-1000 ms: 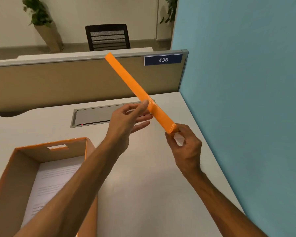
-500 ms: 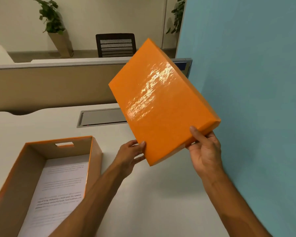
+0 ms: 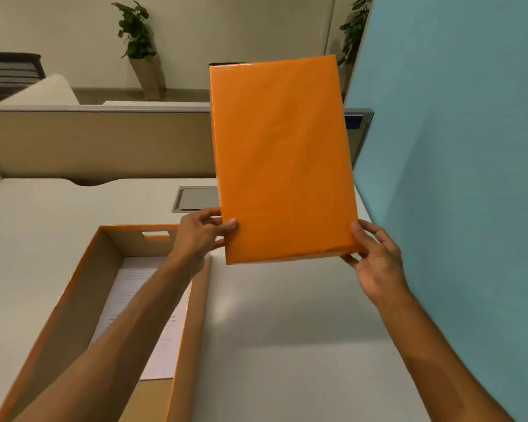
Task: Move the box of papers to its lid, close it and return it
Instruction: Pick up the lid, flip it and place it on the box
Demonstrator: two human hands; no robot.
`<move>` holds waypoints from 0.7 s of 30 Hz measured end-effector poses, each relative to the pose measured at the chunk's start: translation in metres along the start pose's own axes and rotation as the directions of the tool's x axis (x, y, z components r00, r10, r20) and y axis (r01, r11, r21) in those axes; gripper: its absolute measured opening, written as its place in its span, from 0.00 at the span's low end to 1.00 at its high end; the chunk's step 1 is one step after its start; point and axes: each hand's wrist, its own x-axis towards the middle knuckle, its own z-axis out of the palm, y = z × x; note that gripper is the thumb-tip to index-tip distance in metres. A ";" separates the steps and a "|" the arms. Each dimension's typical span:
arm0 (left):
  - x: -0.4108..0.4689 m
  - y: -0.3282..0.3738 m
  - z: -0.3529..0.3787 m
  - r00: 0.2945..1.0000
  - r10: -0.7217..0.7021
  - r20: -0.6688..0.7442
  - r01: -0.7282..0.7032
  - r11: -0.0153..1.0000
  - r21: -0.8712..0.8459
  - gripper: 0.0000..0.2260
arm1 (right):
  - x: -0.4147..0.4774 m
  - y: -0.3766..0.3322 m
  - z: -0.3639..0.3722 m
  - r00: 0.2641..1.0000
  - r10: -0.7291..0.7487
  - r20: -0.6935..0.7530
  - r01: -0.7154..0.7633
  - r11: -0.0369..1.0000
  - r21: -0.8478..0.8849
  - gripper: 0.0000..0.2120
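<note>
I am holding the orange lid (image 3: 282, 159) up in the air with both hands, its flat top facing me and its long side running upward, above and to the right of the open box (image 3: 83, 300). My left hand (image 3: 197, 236) pinches the lid's lower left corner, thumb on the front face and fingers behind it; my right hand (image 3: 375, 257) pinches the lower right corner the same way. The box sits on the pale surface (image 3: 287, 345) down to the left of the lid, its top open, with printed white papers (image 3: 128, 300) lying flat inside and a handle slot cut in its far wall. The lid looks light, thin and stiff, with a smooth skin that I judge could slip in a corner pinch, so holding its two long edges should steady it better. The loaded box probably weighs much more and, I judge, wants both hands on its side walls.
</note>
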 end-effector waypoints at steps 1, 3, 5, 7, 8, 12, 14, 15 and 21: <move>-0.002 0.003 -0.010 1.000 0.005 -0.002 -0.005 1.000 0.016 0.24 | -0.003 0.002 0.005 1.000 -0.006 0.012 0.007 0.998 -0.057 0.19; -0.007 0.009 -0.031 1.000 0.020 -0.018 -0.018 0.998 0.066 0.26 | -0.011 0.006 0.015 0.999 -0.014 0.049 0.021 0.988 -0.155 0.19; -0.013 0.012 -0.054 0.999 0.024 -0.033 -0.020 0.993 0.121 0.28 | -0.021 0.012 0.028 0.995 -0.012 0.097 0.036 0.968 -0.247 0.19; -0.021 0.013 -0.080 1.000 0.010 -0.027 -0.005 0.985 0.173 0.29 | -0.034 0.018 0.043 0.989 0.005 0.146 0.042 0.948 -0.317 0.20; -0.025 0.013 -0.094 1.000 -0.002 -0.023 0.007 0.979 0.203 0.28 | -0.041 0.021 0.052 0.985 0.019 0.169 0.041 0.940 -0.340 0.20; -0.044 0.007 -0.156 0.998 -0.053 -0.023 0.057 0.955 0.292 0.26 | -0.075 0.042 0.087 0.975 0.060 0.213 0.035 0.908 -0.417 0.24; -0.055 0.001 -0.184 0.998 -0.066 -0.004 0.065 0.956 0.288 0.25 | -0.094 0.054 0.105 0.975 0.061 0.213 0.042 0.893 -0.448 0.24; -0.061 -0.003 -0.198 0.997 -0.072 0.005 0.068 0.955 0.288 0.24 | -0.104 0.061 0.114 0.976 0.058 0.208 0.045 0.887 -0.460 0.23; -0.092 -0.035 -0.269 0.995 -0.080 0.063 0.054 0.939 0.339 0.18 | -0.165 0.115 0.154 0.986 0.037 0.160 0.046 0.875 -0.482 0.20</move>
